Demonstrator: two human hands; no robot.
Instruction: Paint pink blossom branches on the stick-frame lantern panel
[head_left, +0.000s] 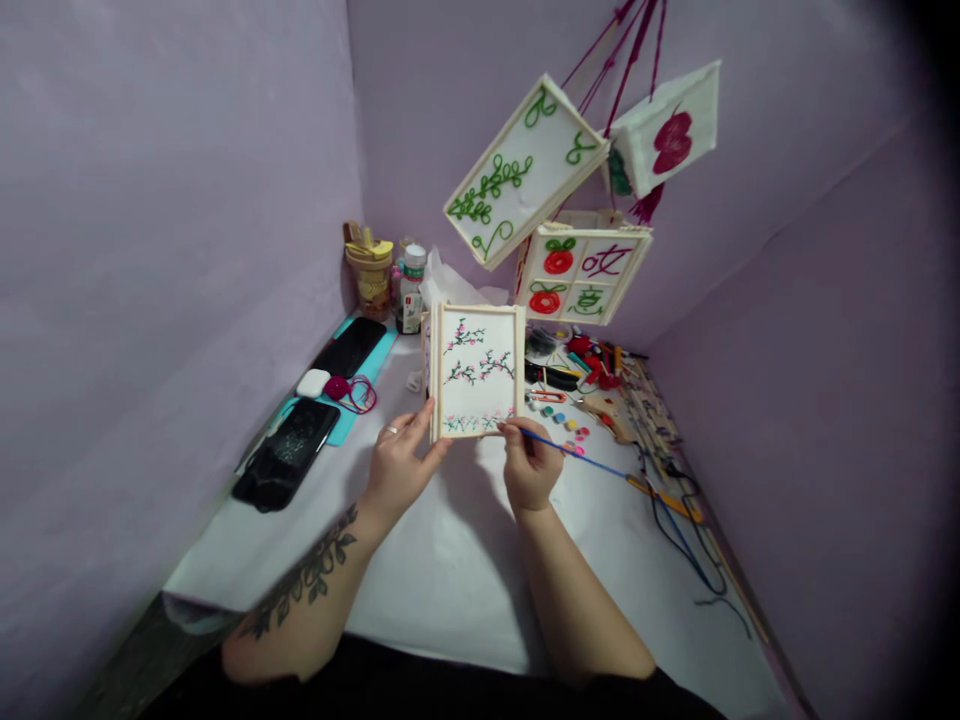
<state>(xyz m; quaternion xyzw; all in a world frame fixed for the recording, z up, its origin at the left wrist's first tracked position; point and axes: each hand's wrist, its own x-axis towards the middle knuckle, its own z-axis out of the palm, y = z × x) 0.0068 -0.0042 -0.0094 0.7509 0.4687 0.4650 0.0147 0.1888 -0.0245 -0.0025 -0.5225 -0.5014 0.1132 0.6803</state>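
A small box-shaped lantern with a pale wooden frame stands on the table before me. Its white front panel carries painted branches with pink blossoms, and a band of pink and green marks runs along the bottom. My left hand grips the lantern's lower left edge, thumb at the front corner. In my right hand is a thin blue paintbrush, pinched near its tip end. The brush tip is by the panel's lower right corner; whether it touches the panel I cannot tell.
Decorated lanterns hang above on purple cords. Two phones and purple cord lie left. Paint pots, pliers and an orange-handled tool are at right. A lidded cup and bottle stand behind.
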